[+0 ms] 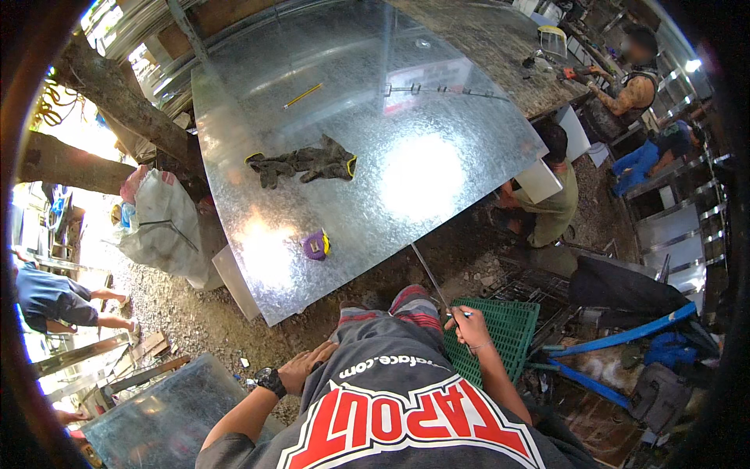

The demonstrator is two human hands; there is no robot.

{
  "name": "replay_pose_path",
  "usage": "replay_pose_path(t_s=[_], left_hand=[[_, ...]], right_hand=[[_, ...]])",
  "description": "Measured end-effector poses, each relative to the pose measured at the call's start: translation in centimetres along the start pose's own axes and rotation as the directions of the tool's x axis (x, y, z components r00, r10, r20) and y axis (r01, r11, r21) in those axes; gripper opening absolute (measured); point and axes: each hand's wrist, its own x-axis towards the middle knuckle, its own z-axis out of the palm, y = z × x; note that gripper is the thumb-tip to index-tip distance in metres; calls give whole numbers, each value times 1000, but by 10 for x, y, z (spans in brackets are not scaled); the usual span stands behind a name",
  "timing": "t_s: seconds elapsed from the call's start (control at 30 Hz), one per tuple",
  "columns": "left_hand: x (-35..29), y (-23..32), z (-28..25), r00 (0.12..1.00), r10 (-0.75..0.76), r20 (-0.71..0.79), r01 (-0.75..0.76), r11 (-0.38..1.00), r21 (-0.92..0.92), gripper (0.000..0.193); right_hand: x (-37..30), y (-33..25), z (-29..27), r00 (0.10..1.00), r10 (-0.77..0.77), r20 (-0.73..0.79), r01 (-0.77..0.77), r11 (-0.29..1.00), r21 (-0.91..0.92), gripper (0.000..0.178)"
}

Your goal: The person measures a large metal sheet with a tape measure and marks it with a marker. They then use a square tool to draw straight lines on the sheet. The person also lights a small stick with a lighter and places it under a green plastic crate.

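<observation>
Workshop counter (500, 47) being partly overlaid by a galvanized sheet (312, 211)

Light is being thrown back by the metal in bright patches. Just outside the sheet's near edge, a thin grey rod (426, 266) is being held aslant by the right hand (471, 328); its fingers are being kept curled around the lower end, presumably so that the long part is being steadied. The far tip is being shown at the edge, though whether contact is being made cannot be told. A green grid (504, 336) is being partly overlapped by that hand. The left hand (305, 369) is being rested against the shirt's side, fingers extended close together and pinching nothing visible.

A tape measure (316, 245) is being kept near the edge, probably for easy reach; dark work gloves (308, 162) are being laid farther in, a yellow pencil (303, 95) beyond them. Wide stretches of metal are being left between these. Rightward, room along the edge is apparently being limited by a crouching co-worker (561, 195); leftward, a strip of gravel floor (183, 309) is being left.
</observation>
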Motion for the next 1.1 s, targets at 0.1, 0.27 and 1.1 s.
replay_pose_path(t_s=[0.1, 0.27, 1.1], left_hand=[[6, 4, -11, 999, 31, 14, -32, 999, 23, 136], [15, 11, -21, 997, -16, 70, 13, 999, 52, 135], [19, 26, -20, 999, 21, 49, -25, 996, 81, 125]], right_hand=[[-1, 7, 0, 1000, 0, -6, 0, 1000, 18, 31], [-8, 19, -1, 1000, 9, -29, -8, 999, 37, 31], [-10, 14, 6, 1000, -27, -9, 27, 999, 32, 31]])
